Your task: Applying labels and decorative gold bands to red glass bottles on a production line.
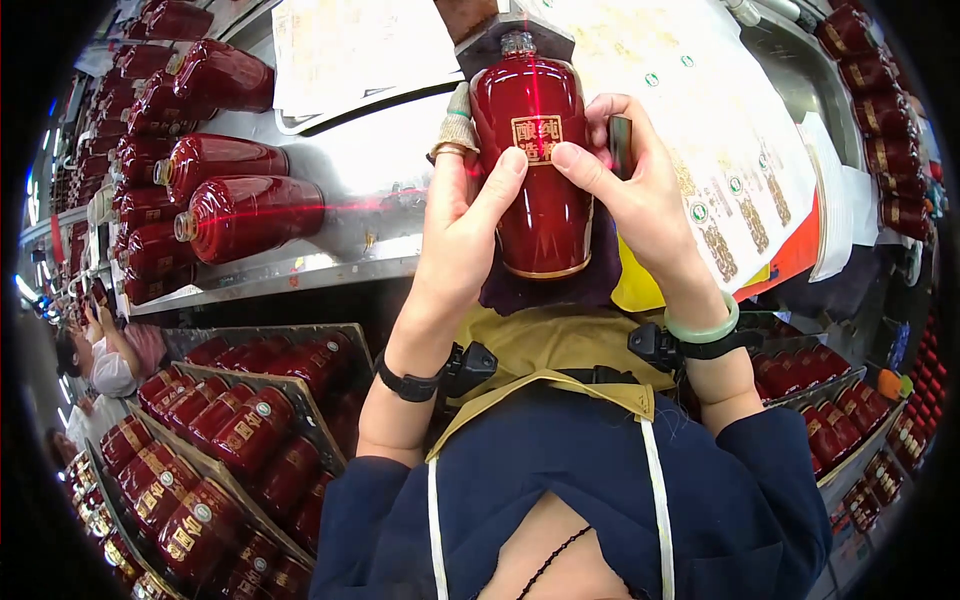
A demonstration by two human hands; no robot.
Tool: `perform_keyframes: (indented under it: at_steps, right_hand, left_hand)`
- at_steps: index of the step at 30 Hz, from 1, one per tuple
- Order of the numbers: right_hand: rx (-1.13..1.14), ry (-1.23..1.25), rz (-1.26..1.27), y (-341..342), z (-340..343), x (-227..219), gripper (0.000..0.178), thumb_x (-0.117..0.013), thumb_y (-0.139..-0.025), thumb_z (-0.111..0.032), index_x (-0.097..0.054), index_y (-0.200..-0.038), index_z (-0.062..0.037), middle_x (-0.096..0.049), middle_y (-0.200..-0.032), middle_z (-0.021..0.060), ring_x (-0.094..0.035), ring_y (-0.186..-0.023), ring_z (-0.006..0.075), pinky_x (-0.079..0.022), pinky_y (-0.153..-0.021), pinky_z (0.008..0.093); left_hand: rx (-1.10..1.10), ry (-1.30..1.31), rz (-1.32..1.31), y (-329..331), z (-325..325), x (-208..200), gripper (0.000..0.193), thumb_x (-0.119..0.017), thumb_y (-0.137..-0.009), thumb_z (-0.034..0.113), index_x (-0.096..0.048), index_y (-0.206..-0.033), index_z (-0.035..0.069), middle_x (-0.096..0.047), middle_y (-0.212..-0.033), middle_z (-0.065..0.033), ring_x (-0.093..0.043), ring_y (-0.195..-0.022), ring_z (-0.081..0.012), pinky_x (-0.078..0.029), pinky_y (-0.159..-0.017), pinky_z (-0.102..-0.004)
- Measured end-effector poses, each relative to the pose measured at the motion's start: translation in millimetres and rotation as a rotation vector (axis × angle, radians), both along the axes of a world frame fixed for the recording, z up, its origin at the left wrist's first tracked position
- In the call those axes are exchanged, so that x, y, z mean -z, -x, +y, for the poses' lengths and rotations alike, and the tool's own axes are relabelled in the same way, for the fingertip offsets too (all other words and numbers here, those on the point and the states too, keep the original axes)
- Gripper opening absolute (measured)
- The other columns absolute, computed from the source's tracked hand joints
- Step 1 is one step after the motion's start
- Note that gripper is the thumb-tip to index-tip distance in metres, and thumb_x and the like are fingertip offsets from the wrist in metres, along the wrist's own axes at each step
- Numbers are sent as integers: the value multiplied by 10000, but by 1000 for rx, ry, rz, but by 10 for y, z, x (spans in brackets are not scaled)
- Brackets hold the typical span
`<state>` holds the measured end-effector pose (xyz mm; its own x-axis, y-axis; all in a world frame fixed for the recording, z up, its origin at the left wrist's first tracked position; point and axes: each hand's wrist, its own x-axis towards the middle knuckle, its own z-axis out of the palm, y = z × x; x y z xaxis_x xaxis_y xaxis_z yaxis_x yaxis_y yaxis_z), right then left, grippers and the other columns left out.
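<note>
A glossy dark red bottle (545, 220) with a clear glass neck lies between my two hands, its neck pointing away from me. A small square gold-edged label (537, 140) is on its upper face, and a red light line runs along the glass. My left hand (468, 190) grips the bottle's left side, thumb on the label's lower left corner; a cloth cover wraps a finger. From the right, my right hand (625, 165) presses its thumb at the label's right edge, its fingers round the side. Past the neck stands a metal block (480, 45).
More red bottles (255, 215) stand on the metal table at left. Sheets of printed labels (730, 130) cover the right side; a white sheet stack (365, 50) lies at the back. Crates of labelled bottles (240, 420) flank me below, left and right. People (105, 360) are at far left.
</note>
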<state>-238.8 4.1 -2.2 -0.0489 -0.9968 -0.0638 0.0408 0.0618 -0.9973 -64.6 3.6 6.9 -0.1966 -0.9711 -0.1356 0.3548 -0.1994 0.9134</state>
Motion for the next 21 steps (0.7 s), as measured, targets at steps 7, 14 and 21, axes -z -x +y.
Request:
perform_keyframes:
  at_steps: [7,14,21]
  right_hand:
    - [19,-16,29,47,-9,-25,459,-908,-834,-258,-574,-1096,-82,-451,-898,-47,-403,-793,66,-409,-720,220]
    - [77,-83,13,39,-97,-47,451,-915,-836,-312,-576,-1026,-83,-460,-839,-61,-420,-763,58,-403,-698,223]
    - [-46,-106,-132,212,-72,-88,428,-902,-857,-274,-556,-1026,-87,-469,-866,-67,-417,-776,37,-399,-704,201]
  left_hand:
    - [1,-27,39,50,11,2,508,-577,-1078,111,-386,-1533,-12,-541,-1476,-141,-561,-1325,-198,-456,-1139,-376]
    - [-25,2,-2,134,34,4,508,-553,-1080,88,-377,-1547,-8,-532,-1488,-142,-537,-1354,-203,-438,-1157,-376]
    - [-11,-4,43,168,45,19,535,-544,-1086,91,-348,-1574,-6,-523,-1503,-146,-524,-1369,-206,-418,-1173,-373]
